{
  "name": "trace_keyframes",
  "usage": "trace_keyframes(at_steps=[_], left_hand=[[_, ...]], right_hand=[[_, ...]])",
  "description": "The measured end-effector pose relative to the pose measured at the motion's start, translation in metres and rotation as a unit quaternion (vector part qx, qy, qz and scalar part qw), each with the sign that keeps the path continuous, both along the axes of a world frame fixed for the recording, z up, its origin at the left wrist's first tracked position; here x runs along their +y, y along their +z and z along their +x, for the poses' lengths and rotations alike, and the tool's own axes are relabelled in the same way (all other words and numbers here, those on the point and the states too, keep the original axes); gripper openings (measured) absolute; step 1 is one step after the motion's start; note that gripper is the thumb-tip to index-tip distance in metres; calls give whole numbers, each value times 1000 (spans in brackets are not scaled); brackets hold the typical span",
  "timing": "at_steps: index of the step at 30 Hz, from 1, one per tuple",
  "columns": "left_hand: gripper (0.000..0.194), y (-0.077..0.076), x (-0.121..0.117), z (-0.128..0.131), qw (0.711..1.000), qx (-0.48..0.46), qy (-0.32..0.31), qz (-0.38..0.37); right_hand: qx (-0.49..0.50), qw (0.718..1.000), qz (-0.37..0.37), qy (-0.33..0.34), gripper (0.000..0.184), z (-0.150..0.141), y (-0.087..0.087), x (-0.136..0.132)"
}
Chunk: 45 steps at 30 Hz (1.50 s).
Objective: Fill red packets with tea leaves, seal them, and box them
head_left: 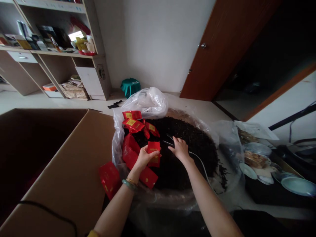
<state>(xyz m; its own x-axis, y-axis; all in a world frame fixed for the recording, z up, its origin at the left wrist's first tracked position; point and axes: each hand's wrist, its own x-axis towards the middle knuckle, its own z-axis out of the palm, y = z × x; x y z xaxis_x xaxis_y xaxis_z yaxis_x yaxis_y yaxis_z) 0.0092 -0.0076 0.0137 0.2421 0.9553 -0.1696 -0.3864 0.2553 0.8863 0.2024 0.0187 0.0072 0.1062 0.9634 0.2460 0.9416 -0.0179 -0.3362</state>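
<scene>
Closed around a red packet with yellow print, my left hand is over the left part of a heap of dark loose leaves, which look like tea. My right hand hovers over or touches a dark slim object with shiny edges; its kind is unclear. The fingers and thumb of that hand are apart. Beneath it a white cable runs across the leaves. Several red packets lie at the heap's left, beside a larger red box or bag.
Clear plastic sheeting surrounds the leaves. A large open cardboard box stands at left, with another red package beside it. On the right are a clear jar and a pale dish. A green-covered bin sits by the wall.
</scene>
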Motion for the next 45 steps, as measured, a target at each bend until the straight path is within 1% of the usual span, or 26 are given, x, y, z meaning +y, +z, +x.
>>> trace_keyframes(at_steps=[2,4,8,12,14,16,18,19,21,24,27,30,32,34,40,45], left_hand=[[54,0,0,0,1000,4,3,2],[53,0,0,0,1000,7,5,8],[52,-2,0,0,1000,8,4,12],[51,-1,-1,1,1000,13,8,6],[51,-1,-1,1,1000,18,6,9],[52,-1,0,1,1000,21,4,11],[52,-1,0,1,1000,22,2,9],[52,-2,0,1,1000,22,0,9],[50,-4,1,1,1000,19,-1,9],[50,-6,1,1,1000,15,-3,14],[51,-7,0,2,1000,16,-10,24],[50,-7,-1,1,999,21,-12,37],[49,-7,-1,1,999,26,-8,46],[49,-7,0,1,998,27,-4,48],[48,-7,0,1,999,26,-14,39],[48,-8,0,2,999,37,-10,32]], right_hand=[[-68,994,-77,-30,60,8,-8,-1],[-102,988,-113,-32,61,11,-13,-2],[-121,986,-114,-21,52,11,-16,-3],[-139,986,-97,5,61,10,-23,-5],[-122,988,-91,3,62,12,-26,-5],[-79,993,-85,-10,58,16,-26,-5],[-17,998,-67,-6,58,21,-20,-3],[17,998,-55,9,58,23,-15,-2],[83,994,-32,67,55,25,0,-2],[147,974,-30,172,49,17,27,-4],[144,960,-49,234,51,0,52,-11],[84,963,-63,249,55,-15,69,-18],[45,966,-68,244,59,-21,75,-21],[23,968,-72,238,57,-24,77,-22],[6,966,-77,248,39,-24,76,-18],[-12,965,-86,248,29,-26,81,-17]])
